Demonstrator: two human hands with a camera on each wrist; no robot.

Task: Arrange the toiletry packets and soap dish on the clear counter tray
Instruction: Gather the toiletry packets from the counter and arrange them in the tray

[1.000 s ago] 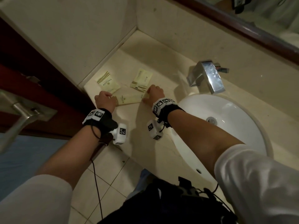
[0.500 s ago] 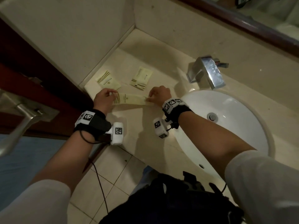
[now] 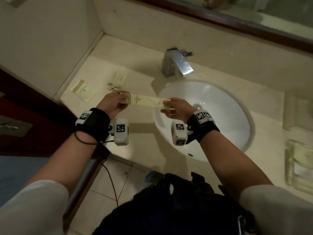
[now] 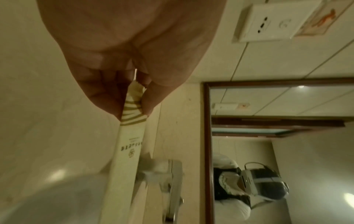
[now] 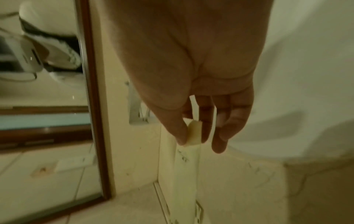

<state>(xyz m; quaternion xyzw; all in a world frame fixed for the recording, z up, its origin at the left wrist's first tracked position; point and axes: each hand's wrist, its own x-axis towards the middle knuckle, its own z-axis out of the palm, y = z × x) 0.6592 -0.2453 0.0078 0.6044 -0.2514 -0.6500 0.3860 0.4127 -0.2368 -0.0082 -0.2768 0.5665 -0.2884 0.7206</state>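
Note:
A long cream toiletry packet (image 3: 147, 102) with brown stripes at one end hangs in the air above the counter beside the basin. My left hand (image 3: 116, 101) pinches its striped end (image 4: 134, 112); my right hand (image 3: 171, 106) pinches the plain end (image 5: 193, 136) between thumb and fingers. Two more cream packets lie flat on the counter behind: one (image 3: 83, 89) at the left edge, one (image 3: 117, 80) nearer the tap. A clear tray (image 3: 299, 165) with pale packets in it sits at the right edge of the counter. A clear box-like holder (image 3: 298, 112) stands behind it.
The white oval basin (image 3: 220, 116) fills the middle of the beige counter (image 3: 144, 146), with a chrome tap (image 3: 177, 64) behind it. A wall closes the left side, a framed mirror (image 3: 254, 19) the back. A dark wooden door with a metal handle (image 3: 10, 128) is at far left.
Both hands have lifted the long packet off the counter and carried it rightward, toward the basin. The view has swung right, bringing the clear tray into sight.

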